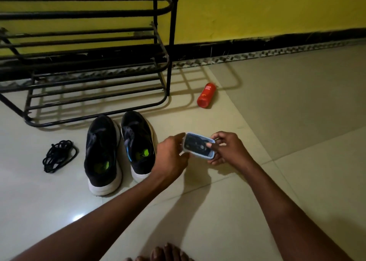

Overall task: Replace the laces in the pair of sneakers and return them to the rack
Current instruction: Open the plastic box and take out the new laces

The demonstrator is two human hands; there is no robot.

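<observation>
Now both hands (172, 152) grip glossy rectangular packet (198, 145).

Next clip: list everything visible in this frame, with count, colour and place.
sneakers: two, black with white soles, side by side on the floor in front of the rack
loose laces: one bundle, black, floor left of the sneakers
packet: one, clear with light-blue edge, dark contents, held in both hands
shoe rack: one, black metal, against the yellow wall
bottle: one, red, floor right of the rack
left hand: holds the packet's left end
right hand: holds its right end
toes: bottom edge
</observation>
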